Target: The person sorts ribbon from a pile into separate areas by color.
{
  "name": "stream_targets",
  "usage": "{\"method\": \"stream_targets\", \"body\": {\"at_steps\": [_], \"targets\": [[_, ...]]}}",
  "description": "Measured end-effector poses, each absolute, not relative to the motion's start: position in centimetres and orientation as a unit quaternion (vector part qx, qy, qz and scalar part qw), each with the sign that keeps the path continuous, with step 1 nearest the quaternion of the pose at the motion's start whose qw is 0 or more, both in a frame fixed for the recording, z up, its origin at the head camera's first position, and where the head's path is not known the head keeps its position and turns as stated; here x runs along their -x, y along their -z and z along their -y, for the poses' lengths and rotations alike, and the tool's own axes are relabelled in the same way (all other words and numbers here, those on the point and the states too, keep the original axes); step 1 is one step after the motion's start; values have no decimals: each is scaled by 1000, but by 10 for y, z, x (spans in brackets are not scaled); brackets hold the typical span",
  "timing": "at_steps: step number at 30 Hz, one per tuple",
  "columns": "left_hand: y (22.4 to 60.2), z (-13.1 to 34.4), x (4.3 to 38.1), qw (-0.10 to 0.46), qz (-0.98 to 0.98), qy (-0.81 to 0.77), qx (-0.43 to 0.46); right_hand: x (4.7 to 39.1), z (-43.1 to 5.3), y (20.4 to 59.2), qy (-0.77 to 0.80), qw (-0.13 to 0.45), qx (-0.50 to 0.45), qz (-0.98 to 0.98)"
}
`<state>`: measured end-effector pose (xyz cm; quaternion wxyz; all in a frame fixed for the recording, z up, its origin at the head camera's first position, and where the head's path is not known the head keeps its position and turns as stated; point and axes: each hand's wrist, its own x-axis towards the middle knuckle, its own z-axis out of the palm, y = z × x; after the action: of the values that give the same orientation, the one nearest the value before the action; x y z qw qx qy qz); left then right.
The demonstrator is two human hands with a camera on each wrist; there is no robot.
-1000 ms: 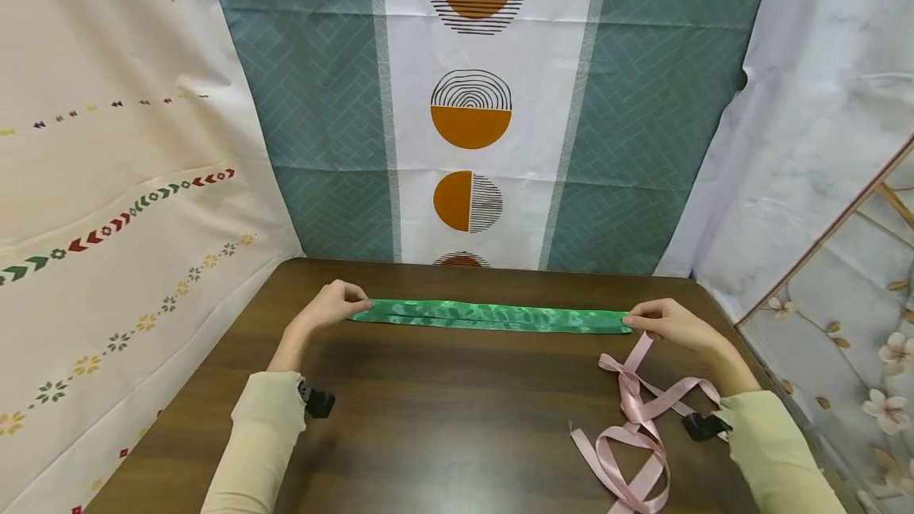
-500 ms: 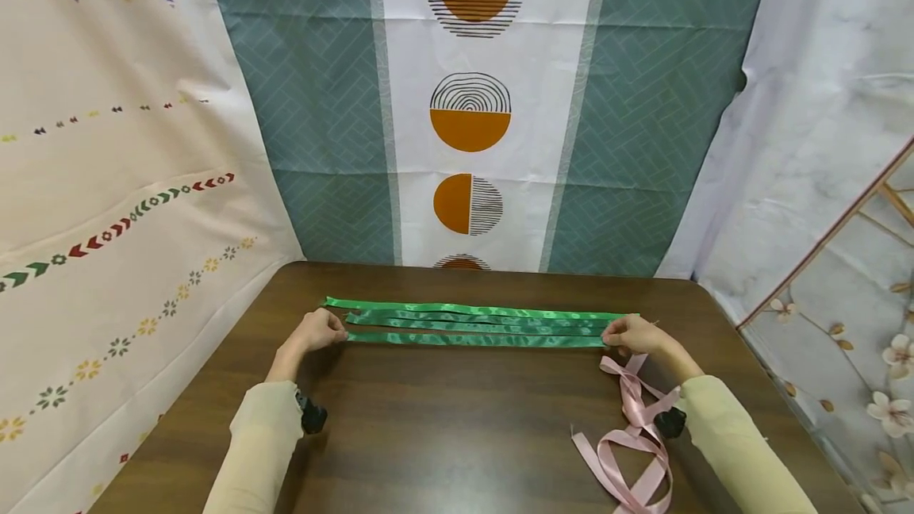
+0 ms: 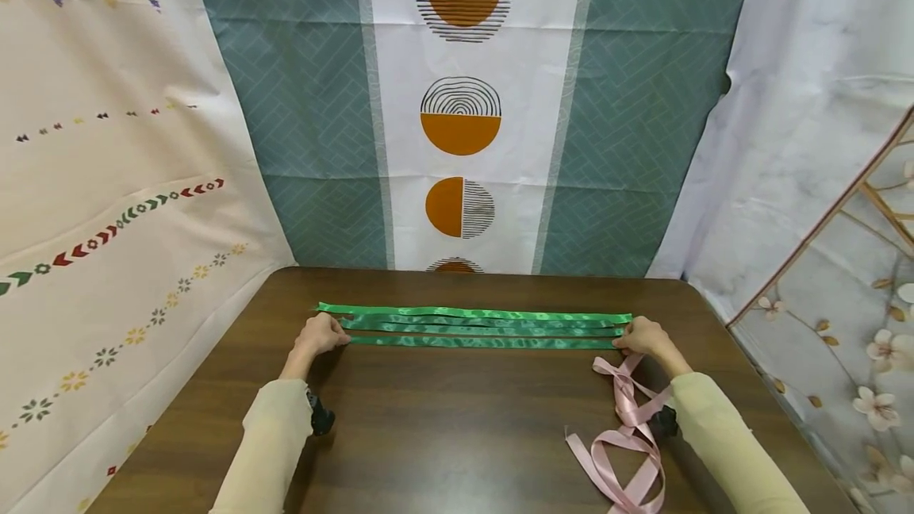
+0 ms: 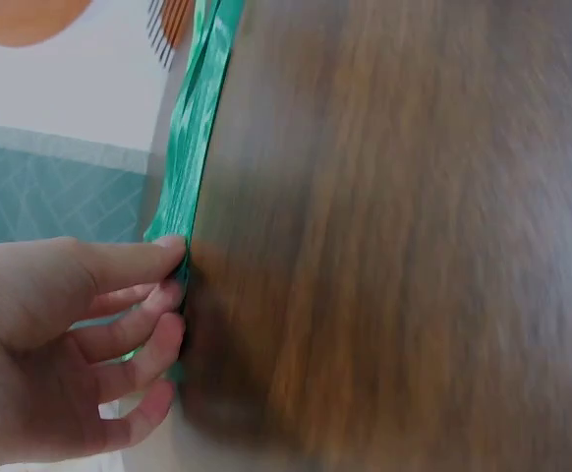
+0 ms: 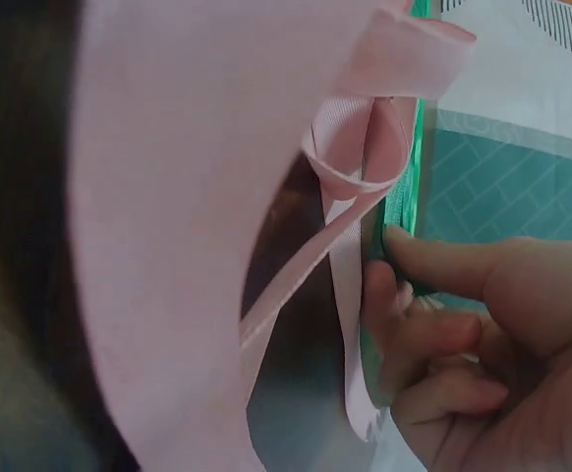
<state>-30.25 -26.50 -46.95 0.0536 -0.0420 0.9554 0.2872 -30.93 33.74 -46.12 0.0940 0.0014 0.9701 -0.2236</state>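
Observation:
Several strips of satin ribbon lie side by side across the back of the table. The farthest strip (image 3: 485, 313) is brighter green; darker green strips (image 3: 485, 329) lie in front of it. My left hand (image 3: 319, 335) pinches the left end of the nearest green ribbon (image 3: 485, 343) between thumb and fingers. My right hand (image 3: 645, 336) pinches that ribbon's right end, and it runs straight between them. In the left wrist view the green ribbon (image 4: 190, 147) stretches away from the thumb tip. In the right wrist view, the fingers partly hide the ribbon's end.
A loosely looped pink ribbon (image 3: 630, 412) lies on the brown table (image 3: 443, 427), beside and partly under my right forearm. Its loops (image 5: 188, 197) fill much of the right wrist view. Patterned cloths (image 3: 314, 101) hang behind the table and at both sides.
Both hands have come toward me with the nearest green ribbon, parting it from the stacked strips, which now lie spread behind it. In the last half second the hands have barely moved.

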Motion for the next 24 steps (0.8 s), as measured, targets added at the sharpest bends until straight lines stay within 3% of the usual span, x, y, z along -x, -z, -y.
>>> {"method": "stream_targets", "body": {"at_steps": [11, 24], "targets": [[468, 255, 308, 65, -942, -289, 156, 311, -345, 460, 209, 99, -103, -968], [464, 260, 307, 58, -933, -309, 172, 309, -361, 452, 227, 81, -119, -963]]}}
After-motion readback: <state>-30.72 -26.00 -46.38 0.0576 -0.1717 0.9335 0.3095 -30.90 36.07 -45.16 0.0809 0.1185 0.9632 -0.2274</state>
